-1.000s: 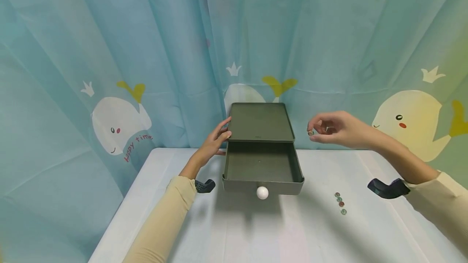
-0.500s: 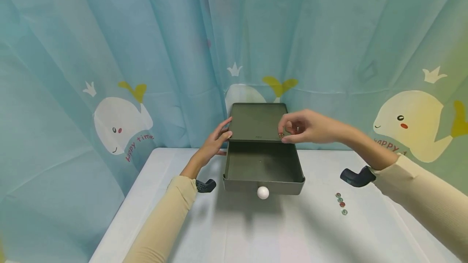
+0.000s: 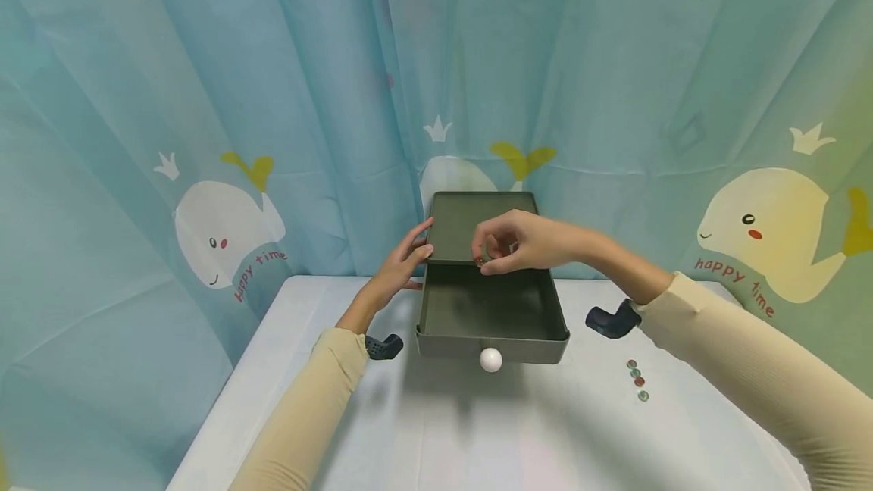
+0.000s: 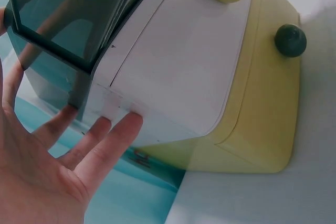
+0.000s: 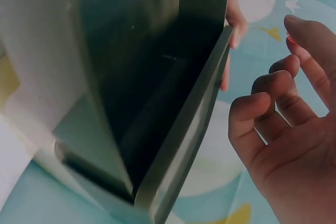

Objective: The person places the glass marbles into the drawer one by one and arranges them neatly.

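My right hand pinches a small reddish marble between thumb and index finger, over the front edge of the cabinet's dark green top. Below it, the green top drawer is pulled out, its inside bare, a white knob on its front. My left hand rests against the cabinet's left side with fingers spread. In the left wrist view its fingertips touch the white drawer section, above a yellow one. The right wrist view shows the right hand beside the drawer.
Several small red and green marbles lie in a short row on the white tabletop, right of the cabinet. Behind stands a blue curtain printed with whales. Each wrist carries a dark camera mount.
My right hand has carried the marble leftward, from the air right of the cabinet to over the pulled-out drawer's back part. The left hand, cabinet and marbles on the table stay put.
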`<state>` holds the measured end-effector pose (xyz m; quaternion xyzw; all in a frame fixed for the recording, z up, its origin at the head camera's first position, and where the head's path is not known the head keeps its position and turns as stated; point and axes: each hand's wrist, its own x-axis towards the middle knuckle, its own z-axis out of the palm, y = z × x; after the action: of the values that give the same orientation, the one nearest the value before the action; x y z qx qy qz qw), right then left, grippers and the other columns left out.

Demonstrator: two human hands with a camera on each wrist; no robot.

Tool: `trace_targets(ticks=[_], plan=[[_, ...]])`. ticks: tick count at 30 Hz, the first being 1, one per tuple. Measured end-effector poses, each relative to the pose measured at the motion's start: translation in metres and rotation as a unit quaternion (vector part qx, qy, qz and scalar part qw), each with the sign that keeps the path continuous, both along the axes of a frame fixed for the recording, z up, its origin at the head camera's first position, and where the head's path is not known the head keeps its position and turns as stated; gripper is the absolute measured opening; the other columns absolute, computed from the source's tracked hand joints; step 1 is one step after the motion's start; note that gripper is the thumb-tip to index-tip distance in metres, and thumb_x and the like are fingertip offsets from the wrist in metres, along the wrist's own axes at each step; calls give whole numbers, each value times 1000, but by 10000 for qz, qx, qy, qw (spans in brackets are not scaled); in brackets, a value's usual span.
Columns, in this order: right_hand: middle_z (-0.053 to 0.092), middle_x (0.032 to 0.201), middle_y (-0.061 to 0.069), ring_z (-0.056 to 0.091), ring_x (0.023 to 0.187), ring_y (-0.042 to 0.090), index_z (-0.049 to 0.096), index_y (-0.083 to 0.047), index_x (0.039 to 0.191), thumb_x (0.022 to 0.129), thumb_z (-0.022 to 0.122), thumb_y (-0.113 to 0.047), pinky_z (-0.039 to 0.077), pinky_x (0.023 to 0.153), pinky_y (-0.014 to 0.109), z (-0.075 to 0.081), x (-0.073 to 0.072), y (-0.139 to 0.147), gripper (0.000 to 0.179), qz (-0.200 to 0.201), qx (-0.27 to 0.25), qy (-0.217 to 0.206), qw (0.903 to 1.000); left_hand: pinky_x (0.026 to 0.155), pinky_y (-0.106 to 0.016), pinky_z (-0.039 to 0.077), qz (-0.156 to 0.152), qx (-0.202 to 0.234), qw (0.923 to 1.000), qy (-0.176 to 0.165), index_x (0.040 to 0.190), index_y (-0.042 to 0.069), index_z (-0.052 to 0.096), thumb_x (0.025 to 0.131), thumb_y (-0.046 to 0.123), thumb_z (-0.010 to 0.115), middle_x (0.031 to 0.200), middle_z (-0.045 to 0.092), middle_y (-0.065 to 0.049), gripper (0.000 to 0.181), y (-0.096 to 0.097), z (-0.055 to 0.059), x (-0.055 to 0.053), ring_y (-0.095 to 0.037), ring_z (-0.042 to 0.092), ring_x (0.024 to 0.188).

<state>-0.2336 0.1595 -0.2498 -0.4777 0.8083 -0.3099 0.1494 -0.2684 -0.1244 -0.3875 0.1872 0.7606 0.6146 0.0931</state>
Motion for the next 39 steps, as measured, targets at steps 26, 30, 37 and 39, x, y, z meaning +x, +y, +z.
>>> trace_targets(ticks=[26,30,37,39], plan=[[64,74,-3,59,65,13,71,-16,104,95,75,-15,50,66,27,-23,-4,-54,9,851,353,-130,9957,92,-62,53,10,-32,10000,62,162,44,26,106,47,48,165,28,-13,61,2,2,4,-40,46,139],[64,73,-3,59,65,13,71,-15,104,95,75,-16,50,65,27,-24,-3,-54,9,900,330,-139,9953,92,-62,53,33,-62,10000,43,161,46,26,105,48,49,165,29,-11,60,3,3,5,-39,46,139],[64,75,-2,58,65,13,71,-13,104,95,75,-16,49,65,27,-25,-2,-55,9,961,299,-206,9947,92,-61,53,75,-81,9999,36,159,49,28,104,49,49,164,29,-10,59,3,1,4,-37,47,139],[65,75,-2,58,64,12,71,-14,104,95,74,-15,49,65,27,-25,-2,-56,9,951,335,-202,9947,92,-61,53,48,-40,10000,41,160,48,27,104,49,49,165,29,-11,60,3,1,4,-38,46,139]])
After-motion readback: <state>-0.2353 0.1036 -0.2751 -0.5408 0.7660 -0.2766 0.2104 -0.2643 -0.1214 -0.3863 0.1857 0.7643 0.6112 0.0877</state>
